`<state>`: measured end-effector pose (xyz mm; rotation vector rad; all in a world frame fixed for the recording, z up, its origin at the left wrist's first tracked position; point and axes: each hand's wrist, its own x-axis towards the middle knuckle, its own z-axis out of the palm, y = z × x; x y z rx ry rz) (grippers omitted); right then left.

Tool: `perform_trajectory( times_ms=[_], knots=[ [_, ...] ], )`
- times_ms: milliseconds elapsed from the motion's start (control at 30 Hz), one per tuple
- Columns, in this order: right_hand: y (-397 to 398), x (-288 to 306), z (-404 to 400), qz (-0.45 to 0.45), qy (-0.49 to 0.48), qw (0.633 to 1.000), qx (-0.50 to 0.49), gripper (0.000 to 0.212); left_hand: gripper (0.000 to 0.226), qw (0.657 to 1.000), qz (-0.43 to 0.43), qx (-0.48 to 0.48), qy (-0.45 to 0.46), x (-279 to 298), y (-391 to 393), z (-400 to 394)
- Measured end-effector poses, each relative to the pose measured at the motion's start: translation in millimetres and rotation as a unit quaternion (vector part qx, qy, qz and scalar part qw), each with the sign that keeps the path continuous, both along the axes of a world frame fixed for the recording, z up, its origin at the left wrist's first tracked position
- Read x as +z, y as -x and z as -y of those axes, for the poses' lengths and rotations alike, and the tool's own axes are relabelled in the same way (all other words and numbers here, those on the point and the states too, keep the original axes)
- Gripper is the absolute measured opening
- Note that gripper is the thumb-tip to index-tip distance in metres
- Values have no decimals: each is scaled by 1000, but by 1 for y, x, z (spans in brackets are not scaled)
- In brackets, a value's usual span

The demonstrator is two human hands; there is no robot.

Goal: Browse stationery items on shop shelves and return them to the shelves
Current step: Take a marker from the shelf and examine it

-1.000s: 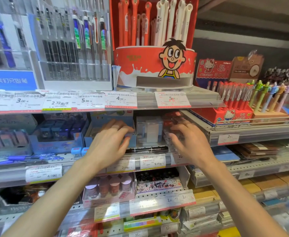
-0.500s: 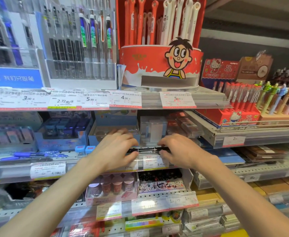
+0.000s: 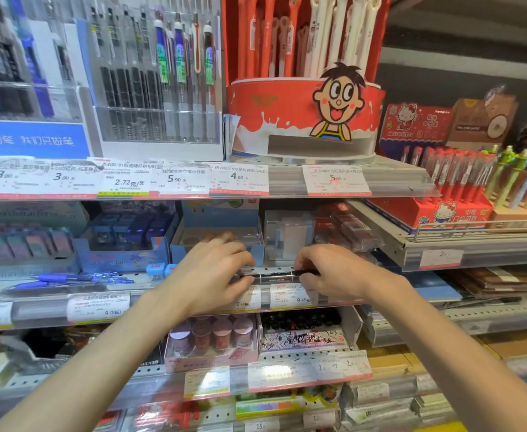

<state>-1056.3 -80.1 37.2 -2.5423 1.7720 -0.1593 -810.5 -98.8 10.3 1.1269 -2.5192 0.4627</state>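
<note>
Gripping black marker [image 3: 275, 276], both hands [image 3: 212, 274]

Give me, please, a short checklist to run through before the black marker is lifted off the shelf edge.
1. Left hand grips one end of the black marker: ok.
2. Right hand grips the other end: ok.
3. Marker lies level along the shelf edge, barrel visible between the hands: ok.
4. Marker's cap fully seated: cannot tell, the ends are hidden by fingers.
5. Price tags just below stay clear of the fingers: not ok, the left hand overlaps one.
6. Blue pens lying to the left are apart from the hands: ok.
</note>
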Motion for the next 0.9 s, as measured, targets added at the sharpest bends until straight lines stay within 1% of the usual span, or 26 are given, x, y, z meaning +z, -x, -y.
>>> perform_trajectory(
  times_ms=[133,267,367,467,567,700,900],
  knots=[
    [-1,2,0,-6,-15,1000,4,39,44,1000,-4,2,-17,1,2,-1],
    [-2,1,0,-17,-29,999,18,22,41,1000,3,0,-3,1,4,0],
    [-1,1,3,-3,-30,1000,6,23,34,1000,11,-5,8,1,6,1],
    [1,0,6,10,-36,999,2,26,40,1000,18,-3,3,2,8,1],
    [1,1,5,9,-37,999,5,36,46,1000,25,1,-10,1,11,2],
    [0,2,4,-7,-31,999,16,28,44,998,51,6,-30,0,16,5],
    [1,1,8,-3,-37,999,12,28,47,998,56,-3,-37,1,18,6]
  ],
)
